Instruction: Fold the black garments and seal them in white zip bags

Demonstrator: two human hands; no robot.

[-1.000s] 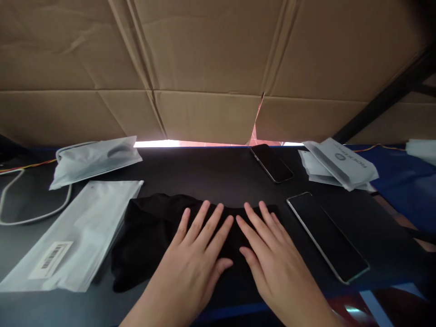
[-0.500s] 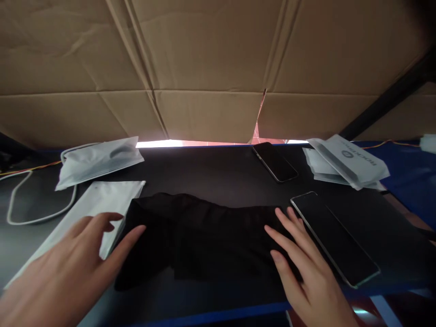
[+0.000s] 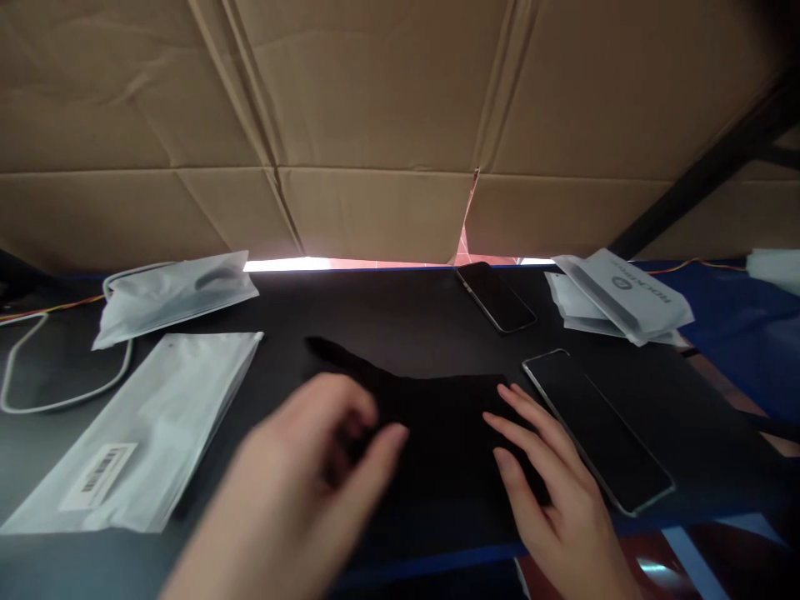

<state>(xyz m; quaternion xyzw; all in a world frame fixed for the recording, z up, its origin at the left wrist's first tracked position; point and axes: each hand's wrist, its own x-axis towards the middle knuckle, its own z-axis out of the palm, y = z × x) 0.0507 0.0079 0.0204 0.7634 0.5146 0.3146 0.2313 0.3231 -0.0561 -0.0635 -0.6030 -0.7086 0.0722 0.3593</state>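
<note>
A dark piece of black cloth (image 3: 441, 450) lies on the table between my hands, its left part now turned inward with a narrow tip pointing up to the left. Slightly blurred, my left hand (image 3: 312, 454) is curled over the folded left side, cloth between thumb and fingers. My right hand (image 3: 550, 483) rests with fingers spread flat on the cloth's right end. Just right of that hand lies a large phone (image 3: 600, 433) with a dark screen. The cloth's exact shape is hard to make out against the dark surface.
A white pouch with a barcode label (image 3: 143, 425) lies at left, another white pouch (image 3: 181, 296) behind it by a white cable (image 3: 68, 408). A smaller phone (image 3: 497, 296) and stacked white packets (image 3: 625, 296) sit at back right. Cardboard (image 3: 375, 125) stands behind the dark table (image 3: 325, 308).
My left hand has moved right, carrying the left side of the black cloth inward. The pouch's barcode label is now uncovered. My right hand has stayed on the cloth.
</note>
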